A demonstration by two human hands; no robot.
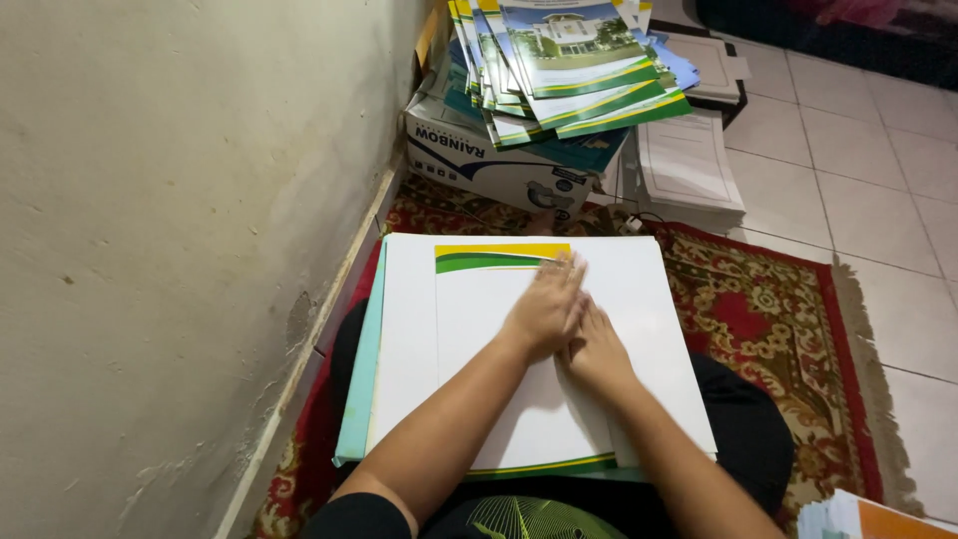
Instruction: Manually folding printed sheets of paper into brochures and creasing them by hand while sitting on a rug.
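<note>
A person sits on the floor with a stack of large white sheets (419, 339) resting across the lap, over black trousers (743, 439). Both forearms reach forward from the bottom of the view. The right hand (599, 344) lies flat and open on the top sheet (519, 399), palm down, fingers stretched out and gripping nothing. The left hand (547, 304) is also flat and open, palm down, partly overlapping the right hand, its fingertips reaching toward the green and yellow band (494, 257) printed along the far edge of the top sheet. A matching green and yellow strip (544, 465) runs along the near edge. The top sheet lies on a wider white sheet, and a pale teal edge (356, 384) shows under the stack on the left.

Beneath the person is a red patterned rug (768, 319) with a fringe on its right side, lying on pale floor tiles (878, 170). A plaster wall (170, 230) fills the left side.

Farther off, a white and blue cardboard box (489, 165) stands against the wall, and on it lies a fanned pile of green, yellow and blue printed folders (569, 70). Just right of the box sits a pile of white paper (689, 165).
</note>
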